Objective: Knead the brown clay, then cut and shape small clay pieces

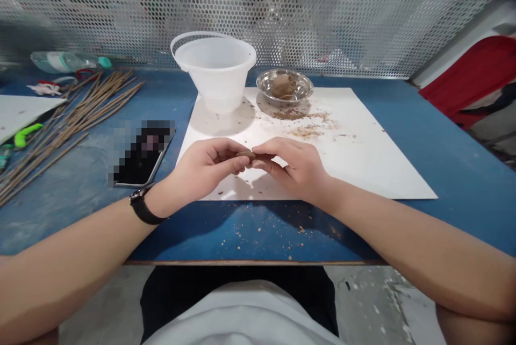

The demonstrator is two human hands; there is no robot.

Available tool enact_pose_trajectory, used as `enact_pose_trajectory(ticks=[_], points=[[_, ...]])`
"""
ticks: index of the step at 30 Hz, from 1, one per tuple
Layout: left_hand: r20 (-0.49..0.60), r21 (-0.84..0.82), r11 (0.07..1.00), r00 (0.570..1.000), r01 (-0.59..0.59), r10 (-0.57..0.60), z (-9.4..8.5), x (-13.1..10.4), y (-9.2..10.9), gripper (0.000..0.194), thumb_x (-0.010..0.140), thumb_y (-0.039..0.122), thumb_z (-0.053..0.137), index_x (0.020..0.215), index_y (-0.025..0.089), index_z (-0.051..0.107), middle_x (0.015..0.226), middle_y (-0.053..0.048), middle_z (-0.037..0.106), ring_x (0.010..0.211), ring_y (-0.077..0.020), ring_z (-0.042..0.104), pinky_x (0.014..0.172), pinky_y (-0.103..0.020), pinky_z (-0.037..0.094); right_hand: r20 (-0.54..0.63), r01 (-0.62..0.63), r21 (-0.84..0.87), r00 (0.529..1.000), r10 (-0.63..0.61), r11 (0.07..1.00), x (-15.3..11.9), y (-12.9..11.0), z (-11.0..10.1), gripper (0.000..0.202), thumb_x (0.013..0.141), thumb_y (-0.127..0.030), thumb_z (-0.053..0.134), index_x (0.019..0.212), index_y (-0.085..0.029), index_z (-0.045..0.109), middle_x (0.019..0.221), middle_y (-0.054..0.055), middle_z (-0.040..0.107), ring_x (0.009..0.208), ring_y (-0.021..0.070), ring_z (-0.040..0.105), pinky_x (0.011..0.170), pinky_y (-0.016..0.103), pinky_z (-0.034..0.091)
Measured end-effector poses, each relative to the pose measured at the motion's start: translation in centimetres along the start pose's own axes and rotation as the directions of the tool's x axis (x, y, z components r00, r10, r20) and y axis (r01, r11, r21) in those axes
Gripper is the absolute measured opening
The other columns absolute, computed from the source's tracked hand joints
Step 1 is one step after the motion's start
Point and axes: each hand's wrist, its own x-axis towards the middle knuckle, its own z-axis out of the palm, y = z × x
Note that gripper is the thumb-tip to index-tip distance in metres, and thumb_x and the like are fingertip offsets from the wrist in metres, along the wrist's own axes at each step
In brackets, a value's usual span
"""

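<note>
A small brown clay-like piece [246, 156] is pinched between my two hands, above the front part of a white board [379, 157]. My left hand [205, 167] has its thumb on top of the piece and its fingers curled beneath. From the other side, my right hand [296, 165] grips the piece's right end with thumb and fingertips. Beyond my hands, a shiny metal bowl [264, 91] holds a larger brown lump [283, 87] that looks like the same material. Left of the bowl stands a white bucket [220, 79] with its handle resting toward the back.
Left of the board lies a phone [141, 154]. Further left are a bundle of thin brown sticks [80, 114], a bright green object [27, 134] and a plastic bottle [66, 62]. Brown crumbs [300, 229] dot the blue table [451, 135]. A perforated metal screen [363, 22] stands behind.
</note>
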Motion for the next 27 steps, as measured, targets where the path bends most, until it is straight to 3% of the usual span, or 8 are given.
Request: enact_pose_trajectory(ticks=[4, 7, 13, 18, 21, 27], points=[[0.053, 0.159, 0.987, 0.998, -0.037, 0.028, -0.23, -0.22, -0.18, 0.031, 0.101, 0.048, 0.075, 0.097, 0.018, 0.079, 0.082, -0.004, 0.078, 0.072, -0.0154, 0.067, 0.067, -0.027, 0.054, 0.041, 0.028, 0.028, 0.999, -0.029, 0.999, -0.17, -0.07, 0.17, 0.012, 0.109, -0.024, 0.071, 0.121, -0.023, 0.074, 0.102, 0.004, 0.086, 0.091, 0.0146, 0.081, 0.082, 0.027, 0.064], [0.085, 0.225, 0.974, 0.996, -0.035, 0.016, -0.23, -0.19, -0.29, 0.030, 0.099, 0.048, 0.076, 0.098, 0.018, 0.079, 0.083, -0.004, 0.077, 0.072, -0.0159, 0.066, 0.065, -0.027, 0.052, 0.064, 0.046, 0.037, 0.997, -0.048, 0.998, -0.20, -0.33, 0.25, 0.011, 0.109, -0.020, 0.068, 0.118, -0.023, 0.075, 0.100, 0.004, 0.085, 0.090, 0.0149, 0.080, 0.082, 0.027, 0.064], [0.077, 0.047, 0.997, 0.995, 0.054, -0.058, -0.11, 0.22, 0.03, 0.031, 0.091, 0.044, 0.085, 0.105, 0.016, 0.083, 0.087, -0.006, 0.081, 0.080, -0.0182, 0.073, 0.077, -0.031, 0.060, 0.050, 0.047, 0.028, 0.998, -0.049, 0.998, -0.18, -0.19, 0.26, 0.011, 0.109, -0.019, 0.068, 0.116, -0.024, 0.075, 0.100, 0.003, 0.085, 0.089, 0.0151, 0.079, 0.081, 0.027, 0.064], [0.091, -0.015, 0.995, 0.991, 0.095, -0.094, -0.44, 0.33, 0.09, 0.025, 0.087, 0.042, 0.089, 0.089, 0.018, 0.082, 0.077, -0.004, 0.078, 0.072, -0.0165, 0.070, 0.075, -0.031, 0.060, 0.065, 0.027, 0.030, 0.997, -0.029, 0.999, -0.43, 0.14, 0.22, 0.023, 0.106, -0.027, 0.077, 0.128, -0.023, 0.074, 0.106, 0.005, 0.085, 0.094, 0.0163, 0.080, 0.086, 0.028, 0.065], [0.131, -0.014, 0.992, 0.984, 0.126, -0.123, -0.68, 0.40, -0.10, 0.022, 0.085, 0.039, 0.091, 0.084, 0.019, 0.081, 0.075, -0.002, 0.077, 0.069, -0.0149, 0.068, 0.070, -0.028, 0.058, 0.087, 0.049, 0.042, 0.995, -0.053, 0.998, -0.41, 0.02, 0.14, 0.019, 0.107, -0.031, 0.075, 0.126, -0.025, 0.076, 0.104, 0.004, 0.083, 0.093, 0.0165, 0.079, 0.084, 0.029, 0.066], [0.207, -0.013, 0.988, 0.967, 0.153, -0.147, -1.03, 0.67, -0.75, 0.014, 0.092, 0.036, 0.087, 0.094, 0.022, 0.086, 0.082, 0.000, 0.080, 0.072, -0.0117, 0.068, 0.072, -0.024, 0.056, 0.120, 0.097, 0.066, 0.987, -0.104, 0.993, -0.15, -0.30, -0.03, 0.009, 0.106, -0.018, 0.073, 0.114, -0.021, 0.076, 0.104, 0.007, 0.082, 0.093, 0.0168, 0.077, 0.085, 0.029, 0.066]])
